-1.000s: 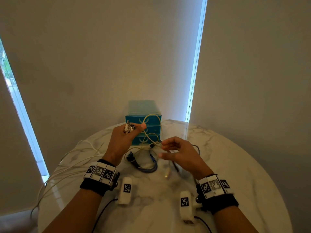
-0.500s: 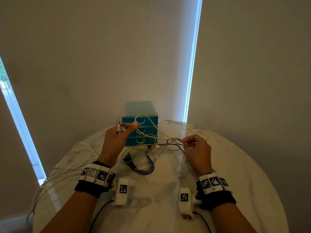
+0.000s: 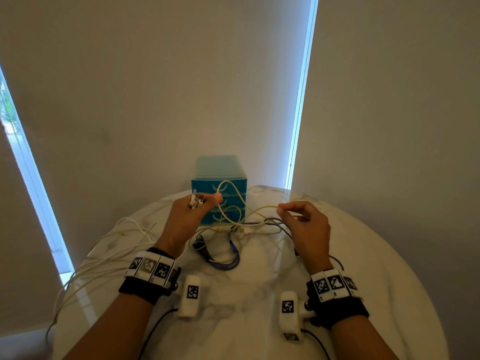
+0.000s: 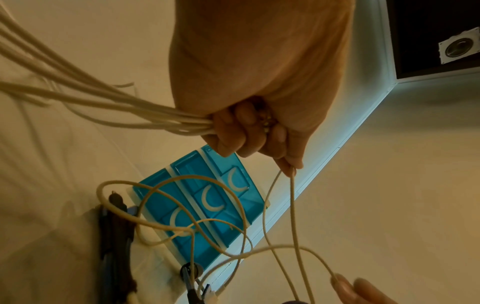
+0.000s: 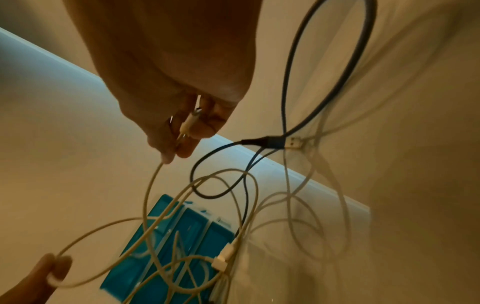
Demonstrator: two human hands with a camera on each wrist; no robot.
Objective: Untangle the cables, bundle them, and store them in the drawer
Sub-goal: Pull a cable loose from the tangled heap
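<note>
Two hands were raised over the round white marble table (image 3: pixel 363 294), both busy with one tangle. The left hand (image 3: pixel 185 216) was clenched around a bunch of cream-white cables (image 4: pixel 109 107), their metal plugs (image 3: pixel 196 200) sticking up out of the fist, while its thumb and forefinger nipped a thin cream cord (image 3: pixel 235 193) that looped up in front of the small teal plastic drawer unit (image 3: pixel 219 175). That grasp looked the same as half a second before.

The right hand (image 3: pixel 307 227) pinched the far run of that cream cord between thumb and fingertip, with a small plug end (image 5: pixel 191 120) tucked in its curled fingers. Compared with the earlier pictures it had drifted out toward the right side of the table and sat a little higher, so the cord between the two hands hung in a wider, flatter arc.

Below them the rest of the knot lay on the marble just in front of the drawer unit: a dark blue-grey cable (image 3: pixel 228 263) curled in a loop, with white connectors (image 5: pixel 223 258) caught among the strands. All three drawers stood closed at the back edge of the table. More cream cables trailed off the left rim.
</note>
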